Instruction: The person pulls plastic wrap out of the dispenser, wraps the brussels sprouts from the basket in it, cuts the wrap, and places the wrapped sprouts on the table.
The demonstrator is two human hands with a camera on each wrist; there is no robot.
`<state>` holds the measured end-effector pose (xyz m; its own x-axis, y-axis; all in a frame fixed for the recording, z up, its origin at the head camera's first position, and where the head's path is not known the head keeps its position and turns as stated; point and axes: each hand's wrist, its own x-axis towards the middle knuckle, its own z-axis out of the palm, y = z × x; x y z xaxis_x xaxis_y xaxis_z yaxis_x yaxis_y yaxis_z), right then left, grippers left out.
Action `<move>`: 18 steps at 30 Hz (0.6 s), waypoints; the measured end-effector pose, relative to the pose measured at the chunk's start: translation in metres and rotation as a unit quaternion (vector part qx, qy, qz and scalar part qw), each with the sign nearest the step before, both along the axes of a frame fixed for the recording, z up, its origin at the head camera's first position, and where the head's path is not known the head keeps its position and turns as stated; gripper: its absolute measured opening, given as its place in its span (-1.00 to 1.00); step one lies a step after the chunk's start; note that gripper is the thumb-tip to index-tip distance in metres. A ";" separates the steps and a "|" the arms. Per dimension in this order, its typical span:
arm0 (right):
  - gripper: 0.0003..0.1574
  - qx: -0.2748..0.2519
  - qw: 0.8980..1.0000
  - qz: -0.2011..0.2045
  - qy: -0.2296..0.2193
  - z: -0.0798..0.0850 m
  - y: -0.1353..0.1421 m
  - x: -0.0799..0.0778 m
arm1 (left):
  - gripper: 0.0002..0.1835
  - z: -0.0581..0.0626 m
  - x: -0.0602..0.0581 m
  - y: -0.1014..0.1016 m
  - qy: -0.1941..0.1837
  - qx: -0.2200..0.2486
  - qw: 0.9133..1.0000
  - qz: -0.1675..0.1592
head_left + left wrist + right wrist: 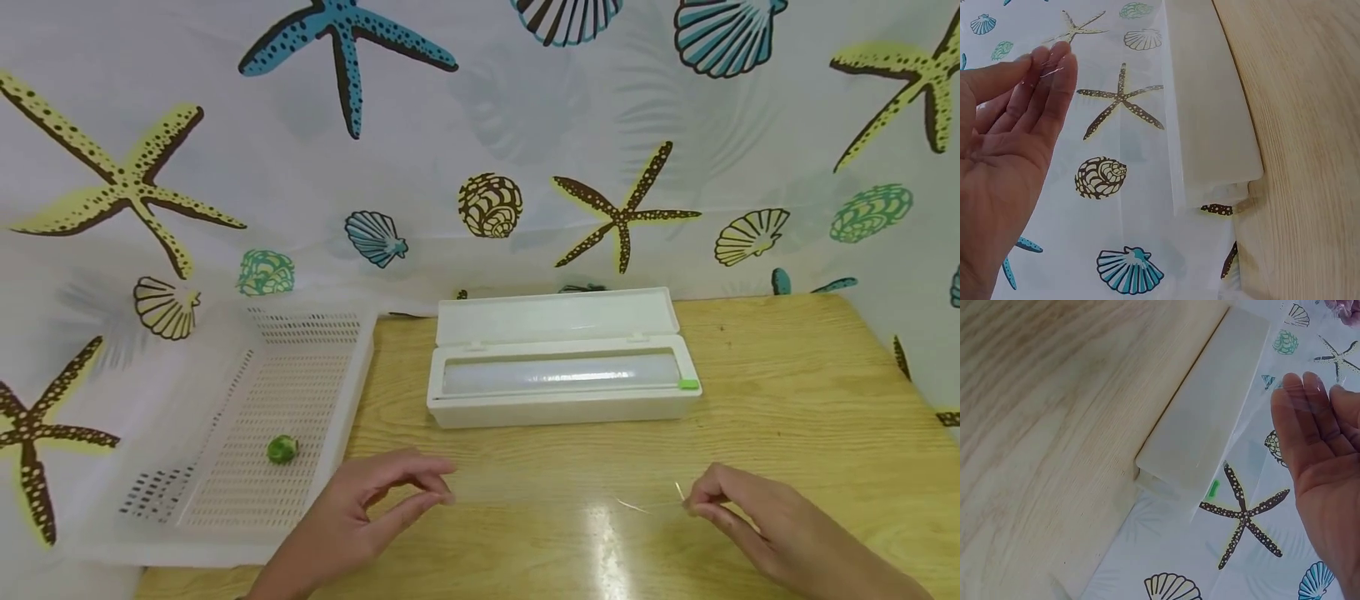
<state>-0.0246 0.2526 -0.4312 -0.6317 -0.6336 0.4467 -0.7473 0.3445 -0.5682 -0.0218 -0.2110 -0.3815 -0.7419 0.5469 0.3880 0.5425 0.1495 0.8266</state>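
A thin sheet of clear plastic wrap (632,506) stretches low over the table between the two hands, visible mostly by its glints. My left hand (358,518) pinches one end between thumb and fingers; in the left wrist view, shiny film (1052,72) shows at the fingertips. My right hand (767,518) pinches the other end, near a bright folded edge. Beyond the hands stands a white plastic wrap dispenser (558,410) with its lid (557,318) raised. A roll of wrap (562,374) lies inside, and a green slider (687,384) sits at its right front corner.
A white perforated basket (341,417) stands on the left, with one Brussels sprout (282,449) in it, close to the left forearm. The wooden table (787,383) ends at a patterned curtain (420,167) behind the dispenser.
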 end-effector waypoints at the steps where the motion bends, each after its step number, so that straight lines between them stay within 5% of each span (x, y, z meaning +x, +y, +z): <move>1: -0.76 0.008 1.000 0.002 0.006 0.000 0.001 0.000 | -0.52 -0.002 0.001 -0.001 0.008 -0.018 1.000 -0.011; 8: -0.91 0.046 0.999 0.009 0.027 -0.006 0.006 0.000 | -0.58 -0.025 0.002 -0.002 0.097 -0.117 0.986 -0.064; 14: -0.91 0.050 0.998 0.019 0.034 -0.012 0.007 0.001 | -0.55 -0.041 0.003 -0.002 0.126 -0.121 0.981 -0.085; 18: -0.78 0.053 0.997 0.029 0.043 -0.013 0.007 0.001 | -0.66 -0.042 0.006 -0.001 0.134 -0.163 0.974 -0.079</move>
